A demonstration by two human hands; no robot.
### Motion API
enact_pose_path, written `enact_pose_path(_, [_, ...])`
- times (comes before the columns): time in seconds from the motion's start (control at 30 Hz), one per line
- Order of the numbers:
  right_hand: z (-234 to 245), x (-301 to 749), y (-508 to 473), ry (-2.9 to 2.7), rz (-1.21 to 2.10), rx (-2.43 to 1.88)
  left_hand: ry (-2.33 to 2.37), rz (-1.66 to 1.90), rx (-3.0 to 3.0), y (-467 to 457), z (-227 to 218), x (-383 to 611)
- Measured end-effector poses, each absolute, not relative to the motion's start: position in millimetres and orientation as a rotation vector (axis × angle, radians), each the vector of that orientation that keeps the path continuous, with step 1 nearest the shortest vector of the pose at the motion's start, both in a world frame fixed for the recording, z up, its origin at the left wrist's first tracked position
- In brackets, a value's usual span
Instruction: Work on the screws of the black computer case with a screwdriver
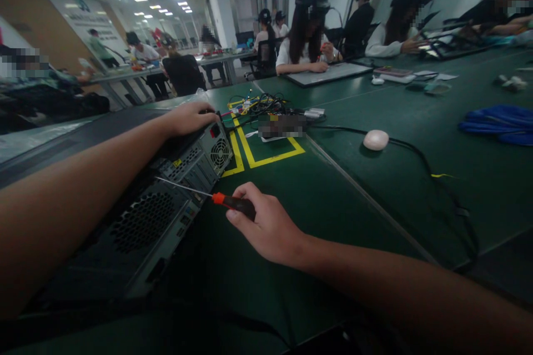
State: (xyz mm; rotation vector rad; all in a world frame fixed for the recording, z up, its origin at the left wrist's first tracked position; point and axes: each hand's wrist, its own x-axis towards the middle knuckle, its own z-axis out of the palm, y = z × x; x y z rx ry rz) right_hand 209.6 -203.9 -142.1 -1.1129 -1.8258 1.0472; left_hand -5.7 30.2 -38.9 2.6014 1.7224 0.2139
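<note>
A desktop computer case (144, 266) lies on the green table at the left, its rear panel with vents and ports turned towards the right. My left hand (194, 117) grips the far top corner of the case, its fingers partly hidden. In my right hand (266, 227) is a screwdriver (220, 198) with an orange and black handle, fingers closed around it. Its thin metal shaft points left, and the tip is at the upper part of the rear panel. Whether the tip touches a screw I cannot make out.
Beyond the case lies a tangle of cables (270, 104) by yellow tape (275, 161). A pale computer mouse (376, 140) stands beside a black cable (420, 158). Blue folded material (497, 125) is at the right. Several people sit across the table and further back.
</note>
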Motion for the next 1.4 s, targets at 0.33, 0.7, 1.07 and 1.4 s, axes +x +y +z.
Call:
enact_pose_path(0.33, [-146.1, 207.7, -201.4, -1.879, 0.943, -1.063, 1.728, 0.175, 2.615, 30.9, -38.0, -5.9])
enact_pose_path(0.7, [-146.3, 201.7, -205.2, -1.837, 1.078, -1.065, 1.733, 0.188, 2.612, 32.3, -39.6, -6.5])
enact_pose_path(1.07, [-147.0, 200.0, -204.1, -1.807, 1.067, -1.068, 1.727, 0.188, 2.607, 31.7, -39.2, -7.4])
enact_pose_path(1.4, [-145.6, 200.9, -203.7, -1.793, 1.043, -1.067, 1.733, 0.165, 2.601, 33.2, -38.6, -7.7])
